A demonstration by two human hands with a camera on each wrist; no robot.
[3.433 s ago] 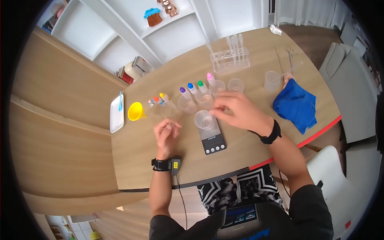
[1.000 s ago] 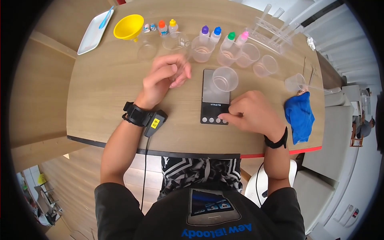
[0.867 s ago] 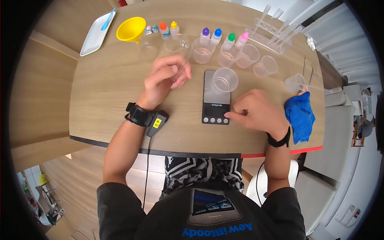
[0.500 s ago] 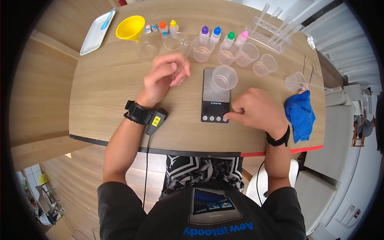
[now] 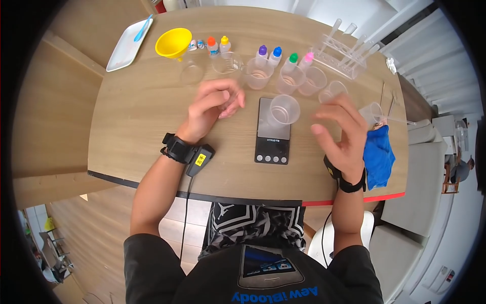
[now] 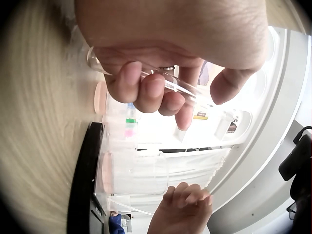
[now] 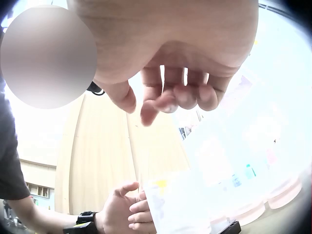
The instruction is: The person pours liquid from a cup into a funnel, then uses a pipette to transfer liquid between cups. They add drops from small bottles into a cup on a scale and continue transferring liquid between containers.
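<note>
My left hand (image 5: 215, 104) curls its fingers round a slim clear tube (image 6: 171, 86), which looks like a test tube; the palm hides part of it. To its right a black and silver digital scale (image 5: 272, 149) lies on the table. A clear plastic cup (image 5: 284, 110) stands on the scale's plate. My right hand (image 5: 341, 131) is raised to the right of the scale, thumb apart from its loosely bent fingers. In the right wrist view that hand's fingers (image 7: 185, 96) show nothing between them.
Behind the scale stand clear cups (image 5: 258, 76) and dropper bottles (image 5: 293, 61) with coloured caps. A tube rack (image 5: 341, 55) is at the back right. A yellow funnel (image 5: 173, 43) and white tray (image 5: 126, 48) lie left; a blue cloth (image 5: 378, 157) lies right.
My right hand was over the cup, then had its thumb at the scale's buttons; now it has lifted away to the right with its fingers spread. The left hand keeps the tube.
</note>
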